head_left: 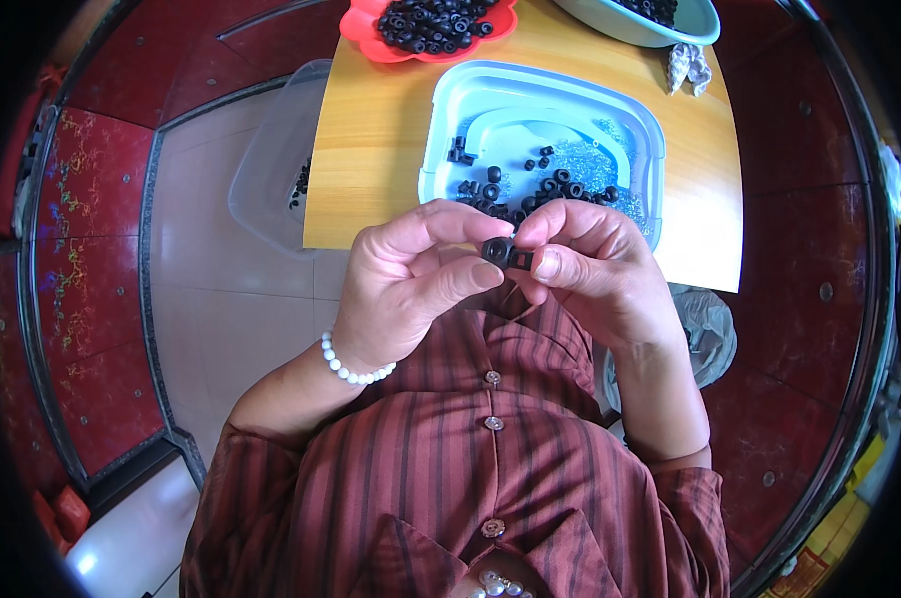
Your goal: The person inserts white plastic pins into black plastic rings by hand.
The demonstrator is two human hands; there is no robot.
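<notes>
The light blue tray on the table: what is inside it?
The light blue tray holds scattered small black rings and shiny clear bits. Its near edge is hidden behind the left hand and right hand.

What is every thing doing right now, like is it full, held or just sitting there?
Small black part: pinched between both hands.
Left hand: shut on the part.
Right hand: shut on the part.
Blue tray: on the table, partly filled with black rings.
Red dish: heaped with rings.
Clear tub: nearly empty.

Hands: two — left hand (410, 274), right hand (585, 259)
Trays: one blue tray (644, 135)
Plates: one red plate (361, 25)
Bowls: one — green bowl (704, 25)
Bracelets: one bead bracelet (351, 369)
</notes>
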